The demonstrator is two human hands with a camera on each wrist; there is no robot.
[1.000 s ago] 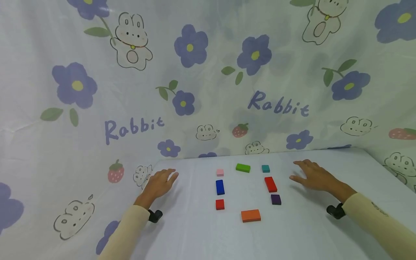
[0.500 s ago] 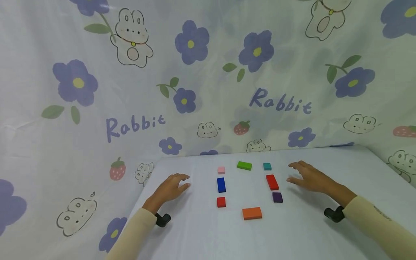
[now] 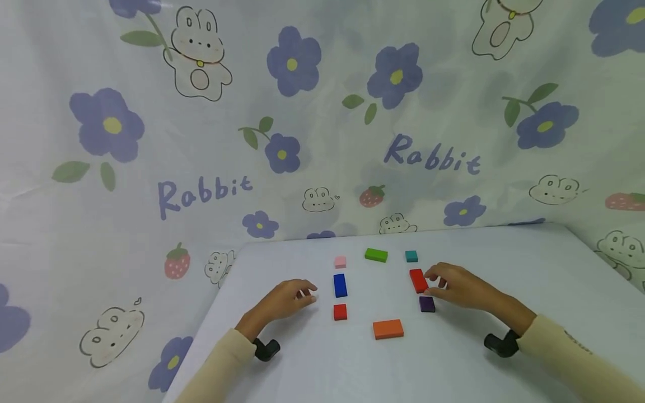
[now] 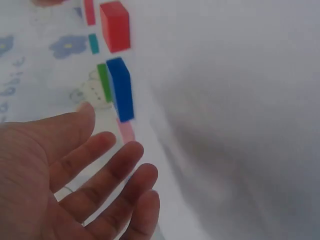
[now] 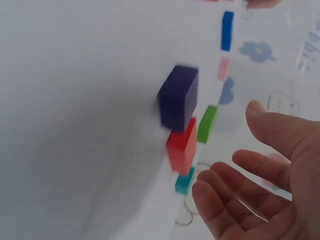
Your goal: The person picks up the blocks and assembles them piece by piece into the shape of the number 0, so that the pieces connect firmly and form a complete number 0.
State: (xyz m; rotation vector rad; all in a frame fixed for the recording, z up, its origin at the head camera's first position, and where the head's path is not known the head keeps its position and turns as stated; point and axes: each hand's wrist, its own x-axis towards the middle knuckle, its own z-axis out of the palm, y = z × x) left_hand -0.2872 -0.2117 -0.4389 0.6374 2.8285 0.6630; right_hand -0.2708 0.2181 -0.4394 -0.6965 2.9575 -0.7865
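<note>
My left hand (image 3: 284, 298) hovers left of a blue block (image 3: 340, 285) and a small red block (image 3: 340, 312), its fingers loosely bent and holding nothing. In the left wrist view the fingers stand apart from the blue block (image 4: 120, 90). My right hand (image 3: 461, 286) is close beside a long red block (image 3: 418, 281), with a purple block (image 3: 426, 304) just below its thumb. The right wrist view shows a gap between thumb and fingers, with the purple block (image 5: 179, 97) and the red block (image 5: 182, 147) outside it.
A pink block (image 3: 340, 262), a green block (image 3: 376, 255) and a teal block (image 3: 411, 256) lie along the back of the white table (image 3: 282, 386). Nearer the front lies an orange block (image 3: 388, 329). Behind the table hangs a printed cloth (image 3: 332, 129).
Both hands have moved inward toward the blocks, the left one rightward and the right one leftward to the long red block. The blocks keep their places on the table.
</note>
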